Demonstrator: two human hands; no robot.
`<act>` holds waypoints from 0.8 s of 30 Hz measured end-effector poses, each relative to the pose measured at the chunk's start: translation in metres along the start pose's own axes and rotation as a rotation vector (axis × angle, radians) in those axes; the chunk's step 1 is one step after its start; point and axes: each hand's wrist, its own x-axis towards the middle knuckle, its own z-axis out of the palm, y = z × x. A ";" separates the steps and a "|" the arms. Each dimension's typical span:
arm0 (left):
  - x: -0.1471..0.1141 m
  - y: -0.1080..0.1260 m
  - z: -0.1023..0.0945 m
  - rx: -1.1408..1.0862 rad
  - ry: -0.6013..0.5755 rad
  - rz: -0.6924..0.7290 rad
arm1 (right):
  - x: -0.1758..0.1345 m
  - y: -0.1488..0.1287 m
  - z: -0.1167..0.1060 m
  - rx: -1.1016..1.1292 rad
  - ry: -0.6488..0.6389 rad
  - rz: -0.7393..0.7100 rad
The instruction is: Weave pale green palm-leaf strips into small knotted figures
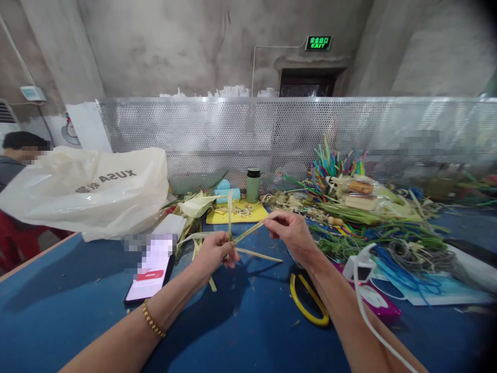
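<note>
Several pale green, flat leaf strips (259,254) cross at one spot, where my left hand (218,249) pinches them between thumb and fingers. Their free ends stick out upward, to the right and downward. My right hand (286,231) is closed on the end of one leaf strip (249,232) and holds it taut, up and to the right of the crossing. Below my right wrist lie scissors with yellow handles (310,305), their blades hidden by the arm. A phone (153,269) with a lit screen is propped left of my left hand.
Dried leaves and a yellow sheet (256,211) lie behind my hands, beside a green bottle (253,185). Green and blue cords (404,264) and a white charger with cable (359,269) crowd the right. A white plastic bag (89,191) covers the left back corner; a person (15,166) sits beyond.
</note>
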 end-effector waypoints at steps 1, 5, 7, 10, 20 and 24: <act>-0.001 0.001 0.001 -0.057 -0.016 0.012 | -0.002 -0.001 0.005 0.101 0.025 0.052; -0.006 0.002 0.007 -0.213 -0.049 0.060 | -0.009 -0.001 0.027 0.154 -0.066 0.126; -0.008 0.003 0.009 -0.186 -0.053 0.078 | -0.011 0.002 0.037 0.097 -0.090 0.108; -0.009 0.004 0.012 -0.093 -0.016 0.065 | -0.013 0.008 0.046 0.071 -0.094 0.070; -0.007 -0.001 0.009 -0.157 -0.109 0.074 | -0.015 0.009 0.048 -0.059 -0.087 0.106; -0.008 -0.001 0.009 -0.211 -0.133 0.075 | -0.014 0.011 0.046 -0.101 -0.058 0.087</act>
